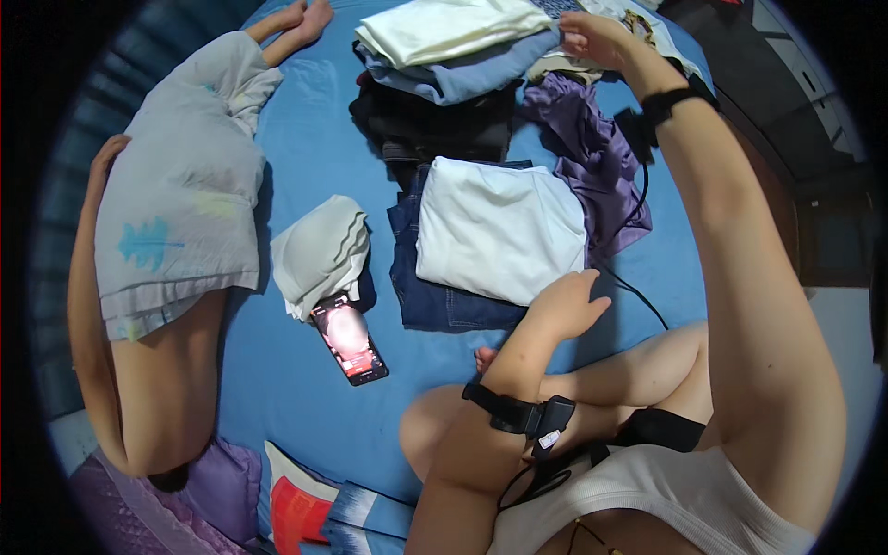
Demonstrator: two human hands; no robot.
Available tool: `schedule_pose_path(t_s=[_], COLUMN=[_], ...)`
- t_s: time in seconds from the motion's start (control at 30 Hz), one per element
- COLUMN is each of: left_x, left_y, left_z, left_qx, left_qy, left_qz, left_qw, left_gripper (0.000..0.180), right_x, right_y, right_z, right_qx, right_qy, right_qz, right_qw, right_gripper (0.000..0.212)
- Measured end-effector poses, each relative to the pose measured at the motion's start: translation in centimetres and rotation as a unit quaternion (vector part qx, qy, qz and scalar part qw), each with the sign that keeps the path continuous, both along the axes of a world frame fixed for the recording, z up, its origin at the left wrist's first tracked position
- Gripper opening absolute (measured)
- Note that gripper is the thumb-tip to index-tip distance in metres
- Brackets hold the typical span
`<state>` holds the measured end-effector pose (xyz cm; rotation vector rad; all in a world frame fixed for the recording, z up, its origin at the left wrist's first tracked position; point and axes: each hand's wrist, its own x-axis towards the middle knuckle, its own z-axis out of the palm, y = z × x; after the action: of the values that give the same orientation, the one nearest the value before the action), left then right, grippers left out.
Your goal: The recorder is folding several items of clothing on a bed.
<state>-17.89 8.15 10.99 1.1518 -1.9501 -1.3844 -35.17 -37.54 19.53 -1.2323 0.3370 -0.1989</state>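
Observation:
I sit cross-legged on a bed with a blue sheet (305, 157). My left hand (566, 301) rests with loose fingers on the near edge of a folded white garment (499, 227), which lies on folded dark blue jeans (435, 301). My right hand (592, 37) reaches far forward to a pile of clothes at the head of the bed, its fingers closed on a pale garment (555, 65) beside a folded cream and light blue stack (453, 46). A crumpled purple garment (592, 153) lies under that arm. Both wrists wear black straps with cables.
Another person in a grey shirt (176, 203) lies on the left side of the bed. A folded pale green cloth (319, 250) and a phone (350, 338) with a lit screen lie between us. Dark clothes (435, 125) sit mid-bed. Pillows (296, 504) lie at the lower left.

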Motion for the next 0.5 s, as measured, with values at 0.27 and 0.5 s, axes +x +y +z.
schedule_pose_path(t_s=[0.27, 0.5], left_x=[3.2, 2.0], left_y=[1.2, 1.7], left_z=[-0.3, -0.1], left_qx=[0.085, 0.073], left_qy=[-0.039, -0.126], left_qz=[0.013, 0.022], left_qw=[0.996, 0.989], left_gripper=[0.052, 0.054], right_x=[-8.0, -20.8], right_y=[23.2, 27.9], right_z=[-11.8, -13.5], right_qx=[0.049, 0.072], right_qy=[0.354, 0.403], right_qz=[-0.501, -0.623], right_qw=[0.788, 0.666], right_gripper=[0.009, 0.025])
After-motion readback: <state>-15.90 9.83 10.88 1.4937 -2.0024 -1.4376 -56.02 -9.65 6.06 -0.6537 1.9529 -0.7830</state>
